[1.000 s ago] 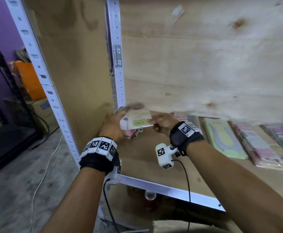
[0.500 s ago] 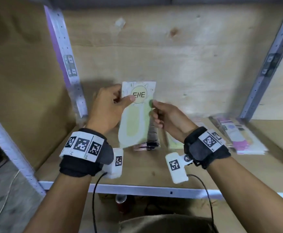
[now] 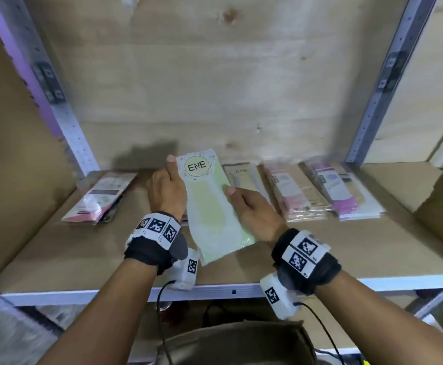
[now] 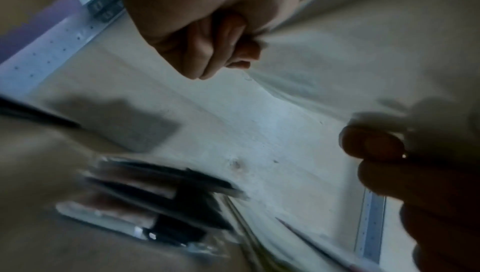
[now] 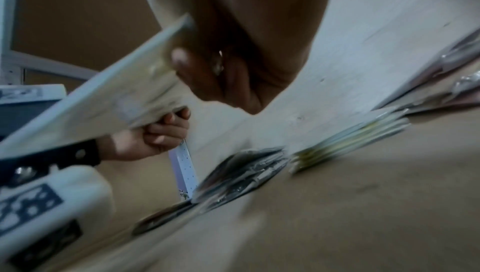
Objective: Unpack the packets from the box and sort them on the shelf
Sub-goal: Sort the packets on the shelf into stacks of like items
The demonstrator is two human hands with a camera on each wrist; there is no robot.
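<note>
Both hands are on the green packet (image 3: pixel 212 206), held up over the shelf board (image 3: pixel 83 254). The left hand (image 3: pixel 169 192) grips its left edge, thumb on front, and the right hand (image 3: pixel 252 209) pinches the right edge. Other packets lie on the board: a pink stack (image 3: pixel 100 196) left of the green one, more stacks (image 3: pixel 320 191) to its right.

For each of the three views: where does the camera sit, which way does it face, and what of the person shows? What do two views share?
Head: worn high, facing forward and down at the shelf; both forearms, left hand and right hand hold the green packet.
Left wrist: beside that hand, facing the shelf's back wall; both hands show.
Right wrist: under that hand, facing leftward along the shelf; both hands show.
Shared: head and right wrist views both show the green packet and the stacks.
</note>
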